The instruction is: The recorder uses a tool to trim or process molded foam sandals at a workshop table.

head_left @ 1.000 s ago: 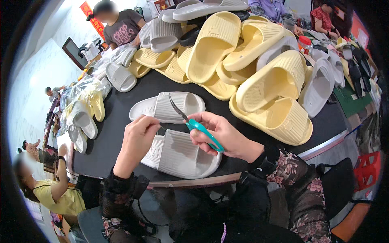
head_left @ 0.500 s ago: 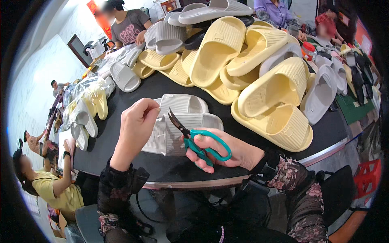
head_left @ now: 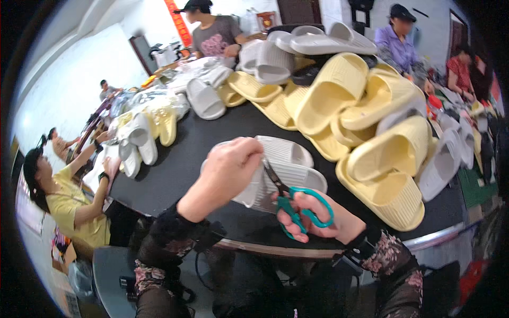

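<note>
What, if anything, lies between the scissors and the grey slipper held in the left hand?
Nothing visible. The right hand holds the scissors with the blades already at the grey slipper, which the left hand grips from above.

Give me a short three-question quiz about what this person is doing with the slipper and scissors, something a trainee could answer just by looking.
1. True or false: the right hand holds the green-handled scissors.
2. Which colour is the slipper that the left hand grips? A) yellow B) pale grey C) black
3. Fill in: the scissor blades point toward the ______ hand's fingers.

Key
1. True. Its fingers pass through the green loops.
2. B. The yellow slippers lie piled on the black table to the right.
3. Left. The blade tips meet the slipper's edge right by that hand.
</note>
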